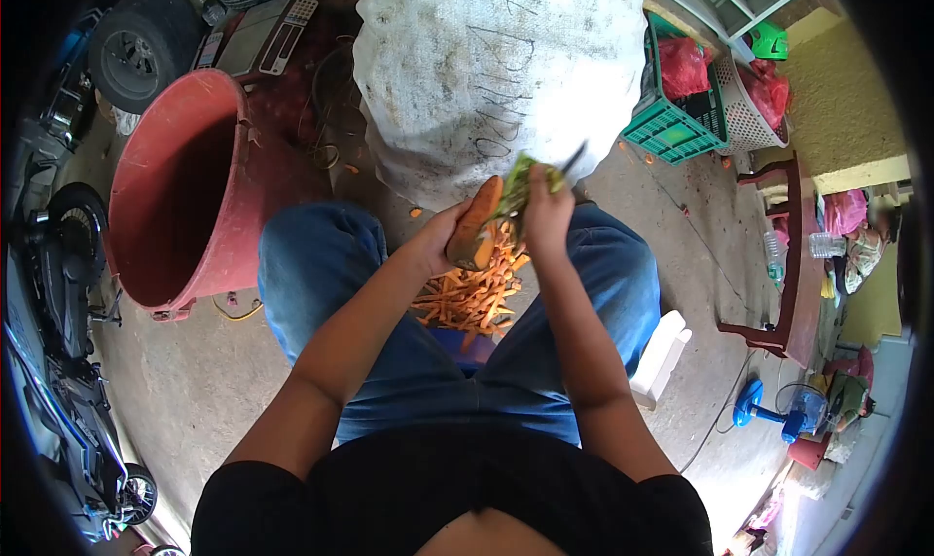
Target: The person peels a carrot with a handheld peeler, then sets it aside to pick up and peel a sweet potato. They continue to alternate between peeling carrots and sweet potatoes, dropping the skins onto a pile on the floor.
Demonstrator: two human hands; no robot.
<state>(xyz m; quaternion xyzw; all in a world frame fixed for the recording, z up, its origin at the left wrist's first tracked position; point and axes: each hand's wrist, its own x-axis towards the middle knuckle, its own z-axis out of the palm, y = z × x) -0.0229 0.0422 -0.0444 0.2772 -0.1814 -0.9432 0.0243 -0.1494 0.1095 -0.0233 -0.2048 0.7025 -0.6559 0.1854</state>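
Observation:
My left hand [440, 233] grips a large orange carrot [474, 227], held upright over my lap. My right hand [547, 211] holds a green-handled peeler [530, 179] against the upper part of the carrot, its dark blade end sticking out to the right. A heap of orange carrot peelings [472, 293] lies on the ground between my knees, right below both hands. I am seated, in blue jeans.
A big white sack [486, 60] stands just ahead of my knees. A large red tub [180, 191] sits at the left, beside tyres and a motorbike. Green and white baskets [681, 118] are at the upper right, a wooden bench [793, 264] and a blue fan [778, 410] at the right.

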